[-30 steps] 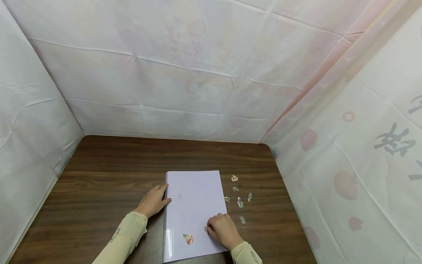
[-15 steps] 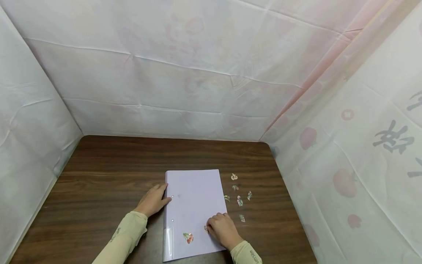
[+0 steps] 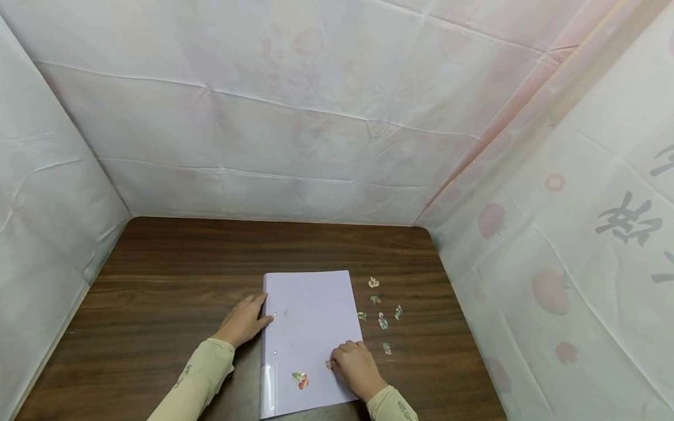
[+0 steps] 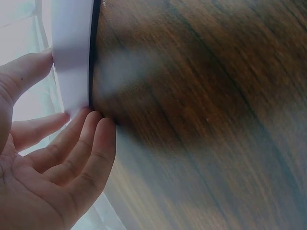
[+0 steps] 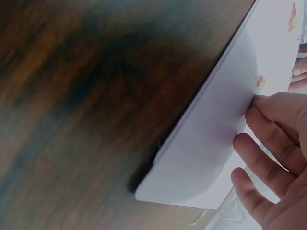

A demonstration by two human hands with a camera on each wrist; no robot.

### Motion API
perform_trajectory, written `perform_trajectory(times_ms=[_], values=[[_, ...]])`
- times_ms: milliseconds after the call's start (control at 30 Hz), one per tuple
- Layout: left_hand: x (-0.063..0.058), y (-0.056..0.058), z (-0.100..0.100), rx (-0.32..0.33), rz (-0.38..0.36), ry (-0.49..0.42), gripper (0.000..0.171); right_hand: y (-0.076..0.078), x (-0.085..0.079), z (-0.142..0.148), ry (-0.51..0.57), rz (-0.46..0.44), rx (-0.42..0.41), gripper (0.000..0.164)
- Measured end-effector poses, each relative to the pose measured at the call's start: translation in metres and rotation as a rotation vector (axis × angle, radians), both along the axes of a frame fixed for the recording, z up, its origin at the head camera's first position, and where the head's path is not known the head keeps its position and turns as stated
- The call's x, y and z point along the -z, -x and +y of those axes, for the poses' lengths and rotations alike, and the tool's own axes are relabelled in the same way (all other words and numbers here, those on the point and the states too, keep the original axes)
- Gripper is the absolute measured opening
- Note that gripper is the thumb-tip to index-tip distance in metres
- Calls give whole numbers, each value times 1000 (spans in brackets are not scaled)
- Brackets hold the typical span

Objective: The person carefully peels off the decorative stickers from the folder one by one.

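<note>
A lilac ring binder (image 3: 310, 316) lies closed on the wooden table. My left hand (image 3: 243, 320) rests at its spine, thumb on the front cover; in the left wrist view the fingertips of the left hand (image 4: 62, 158) touch the spine (image 4: 72, 57). Over the cover's lower right, my right hand (image 3: 357, 367) pinches a small flower sticker (image 3: 329, 366) down at the surface, its thumb and index fingertip meeting beside the sticker (image 5: 260, 84) in the right wrist view. Another flower sticker (image 3: 301, 380), orange and green, lies flat on the lower cover.
Several small flower cutouts lie on the table right of the binder, among them a pale one (image 3: 373, 282) and a purple-green one (image 3: 382, 320). A clear label strip (image 3: 269, 389) covers the binder's lower left. White printed cloth (image 3: 263, 117) hangs around the table (image 3: 174, 257).
Both hands and the binder keep almost the same places. The head view has shifted only slightly.
</note>
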State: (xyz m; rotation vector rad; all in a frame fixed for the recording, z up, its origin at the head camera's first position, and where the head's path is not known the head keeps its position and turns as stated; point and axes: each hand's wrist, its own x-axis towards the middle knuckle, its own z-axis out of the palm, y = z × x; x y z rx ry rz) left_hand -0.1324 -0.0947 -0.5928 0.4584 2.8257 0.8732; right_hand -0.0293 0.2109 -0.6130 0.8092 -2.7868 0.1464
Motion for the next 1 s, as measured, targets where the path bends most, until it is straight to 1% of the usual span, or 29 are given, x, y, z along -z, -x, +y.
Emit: perform_trajectory(times_ms=[133, 233, 300, 467, 567, 667, 767, 900, 1000], values=[[0, -1, 0, 1, 2, 1, 63, 2, 2, -2, -5, 2, 26, 17], [0, -1, 0, 1, 2, -2, 63, 5, 4, -3, -29, 6, 45, 20], [0, -1, 0, 0, 6, -5, 63, 6, 3, -4, -61, -3, 59, 23], [1, -1, 0, 0, 19, -10, 62, 8, 2, -8, -148, -61, 90, 33], [1, -1, -1, 0, 24, -12, 62, 9, 5, -9, -172, -40, 90, 34], [1, -1, 0, -1, 27, -17, 62, 9, 8, -8, -174, 12, 75, 35], [0, -2, 0, -1, 36, -16, 61, 8, 11, -7, -177, 36, 65, 34], [0, -2, 0, 4, 43, -10, 60, 9, 11, -6, -164, 23, 57, 33], [0, -2, 0, 4, 38, -10, 59, 8, 10, -4, -127, -7, 57, 30]])
